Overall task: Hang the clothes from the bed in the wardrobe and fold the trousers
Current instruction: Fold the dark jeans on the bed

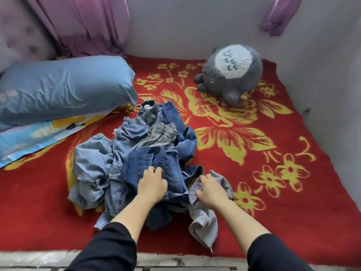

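Observation:
A heap of denim trousers lies in the middle of the bed. On top is a dark blue pair (156,159); light blue pairs (93,161) spill to the left and a pale grey pair (207,223) trails toward the bed's front edge. My left hand (152,184) rests on the dark blue pair with its fingers curled into the cloth. Just to the right, my right hand (211,189) grips the waistband of the pale grey pair, where a striped lining shows.
The bed has a red blanket with yellow flowers (273,173). A blue pillow (62,89) lies on a patterned pillow at the back left. A grey plush toy (230,73) sits at the back right. Walls close the bed at the back and right.

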